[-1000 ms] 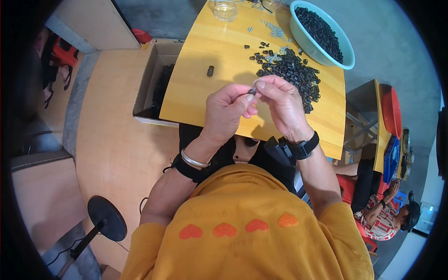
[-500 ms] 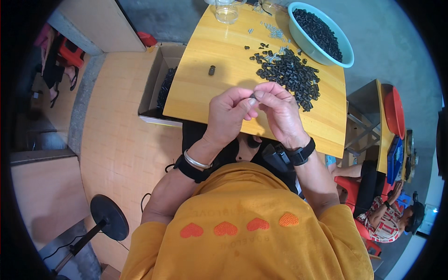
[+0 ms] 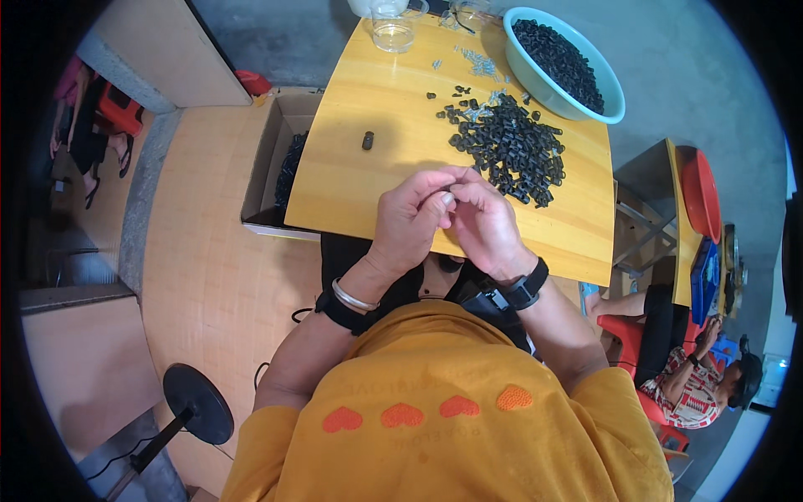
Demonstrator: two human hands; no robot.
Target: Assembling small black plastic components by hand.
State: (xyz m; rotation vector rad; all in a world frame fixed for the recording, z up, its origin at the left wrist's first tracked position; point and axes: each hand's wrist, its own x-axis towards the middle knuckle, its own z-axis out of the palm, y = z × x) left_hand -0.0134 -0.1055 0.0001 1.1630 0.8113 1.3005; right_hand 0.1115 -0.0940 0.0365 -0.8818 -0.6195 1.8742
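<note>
My left hand (image 3: 410, 219) and my right hand (image 3: 492, 224) meet over the near edge of the wooden table (image 3: 335, 184), thumbs and fingertips pinched together. Between the fingertips a small dark piece barely shows; most of it is hidden by the fingers. Just beyond my right hand lies a heap of small black plastic parts (image 3: 512, 151). A single black plastic piece (image 3: 368, 140), like a cord lock, stands apart on the left part of the tabletop. Small silvery pieces (image 3: 478, 63) are scattered behind the heap.
A light blue basin (image 3: 615, 105) full of black parts stands at the far right, a clear cup (image 3: 393, 35) at the far left. Beside the table's left edge is an open cardboard box (image 3: 259, 180) holding dark parts. Another person (image 3: 690, 389) sits at the right.
Both hands stay together, with the right hand's fingers curled further in around the fingertips. The whole view has shifted slightly; the table and its contents sit a little further left.
</note>
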